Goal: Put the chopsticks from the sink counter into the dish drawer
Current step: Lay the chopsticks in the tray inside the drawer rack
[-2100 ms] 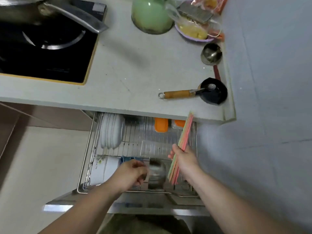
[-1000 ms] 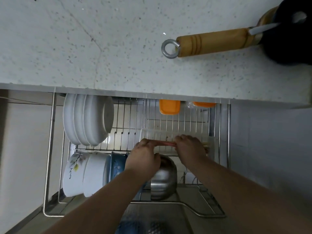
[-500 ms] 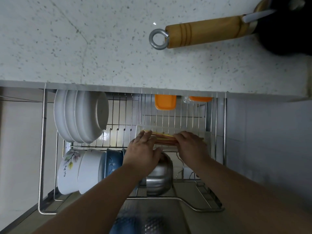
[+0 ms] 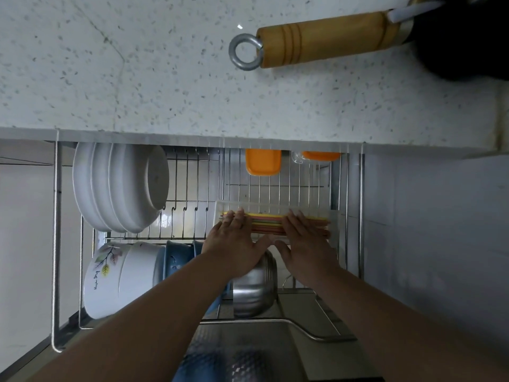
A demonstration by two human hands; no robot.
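The coloured chopsticks (image 4: 265,223) lie side by side in a clear plastic tray (image 4: 275,206) inside the pulled-out wire dish drawer (image 4: 56,244) under the counter. My left hand (image 4: 235,244) rests flat on their left end, fingers spread. Flat over their right part lies my right hand (image 4: 305,244), also with spread fingers. Neither hand grips them. The chopsticks' right tips (image 4: 323,226) stick out past my right hand.
A row of white plates (image 4: 118,188) stands at the drawer's back left. White and blue bowls (image 4: 124,274) and a steel bowl (image 4: 254,288) stand in front. Orange lids (image 4: 263,162) sit at the back. A wooden-handled pan (image 4: 322,40) lies on the speckled counter (image 4: 137,78) above.
The chopsticks went from upright in my right hand down into the clear tray. My hands have flattened and opened over them, and the bundle has spread out flat.
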